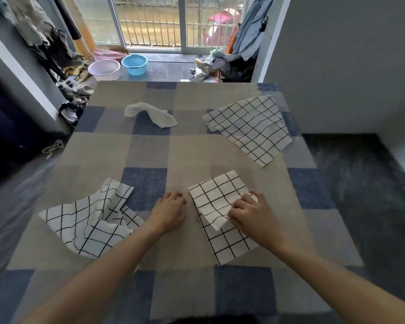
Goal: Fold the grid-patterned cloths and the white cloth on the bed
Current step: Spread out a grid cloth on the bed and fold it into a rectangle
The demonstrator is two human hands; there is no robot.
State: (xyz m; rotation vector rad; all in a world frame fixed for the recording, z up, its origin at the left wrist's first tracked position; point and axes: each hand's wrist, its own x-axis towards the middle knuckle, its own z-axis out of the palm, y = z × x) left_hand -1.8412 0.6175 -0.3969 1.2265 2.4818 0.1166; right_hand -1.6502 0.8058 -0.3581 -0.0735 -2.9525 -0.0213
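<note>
right hand [250,212] pinches folded grid cloth [222,220] | left hand [171,210] curled on bed [197,155] | crumpled grid cloth [91,220] left | white cloth [150,114] far

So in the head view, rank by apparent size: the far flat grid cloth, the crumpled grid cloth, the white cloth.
1-2. Far flat grid cloth and crumpled grid cloth: look alike; nearness makes ranking unsure.
3. White cloth, clearly smallest.

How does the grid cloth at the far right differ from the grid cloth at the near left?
The far-right grid cloth lies spread flat; the near-left grid cloth is crumpled, with raised folds. The far one lies away from both hands; the near one lies close beside the left hand. Both are white with black grid lines.
</note>
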